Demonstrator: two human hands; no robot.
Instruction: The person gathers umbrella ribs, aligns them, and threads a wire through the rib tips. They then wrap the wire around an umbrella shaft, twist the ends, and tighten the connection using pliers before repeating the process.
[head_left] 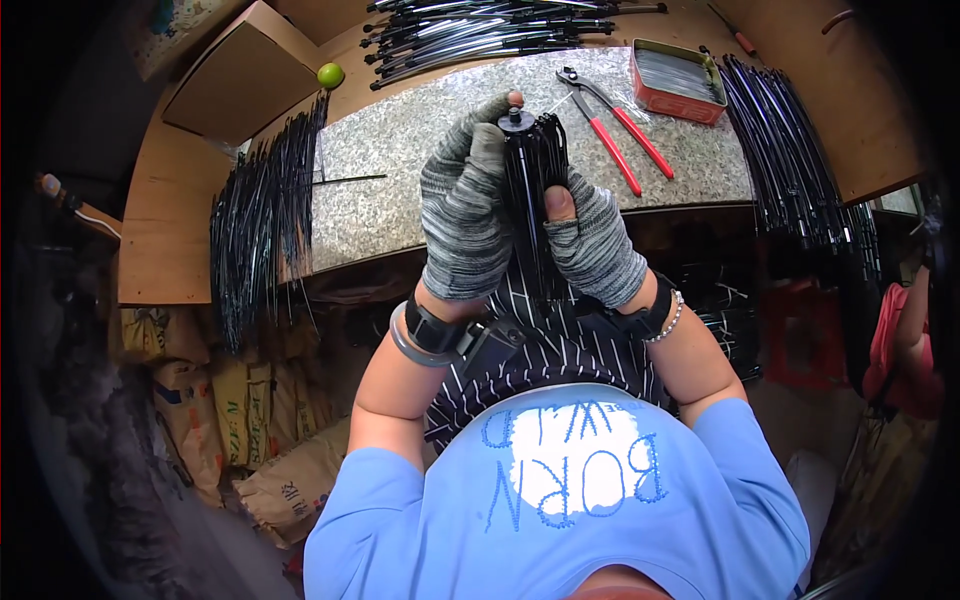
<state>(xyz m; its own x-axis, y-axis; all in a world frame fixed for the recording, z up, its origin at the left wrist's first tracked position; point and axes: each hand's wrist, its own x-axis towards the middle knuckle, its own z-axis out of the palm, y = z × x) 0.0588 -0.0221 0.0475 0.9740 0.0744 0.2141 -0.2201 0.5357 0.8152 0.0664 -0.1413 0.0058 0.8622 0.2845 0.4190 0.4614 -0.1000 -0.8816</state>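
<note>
Two gloved hands hold one bundle of thin black rods (535, 190) upright above the near edge of the stone slab (400, 160). Left hand (465, 215) is wrapped shut round the bundle's left side, fingers reaching up to the round black hub (516, 120) at its top. Right hand (595, 245) is closed on the lower right side, bare thumb pressed against the rods. The bundle runs down between both palms, its lower end hidden behind the wrists.

Judgement: the rods look light, stiff and springy, loose at the lower end and gathered at the hub, so they would splay unless held round the middle; the hub is the firm point to hold. Smooth finish may slip in knit gloves.

Red-handled pliers (610, 125) and an orange tin (678, 80) lie on the slab, far right. More rods (265, 215) lie piled at left, well apart.
</note>
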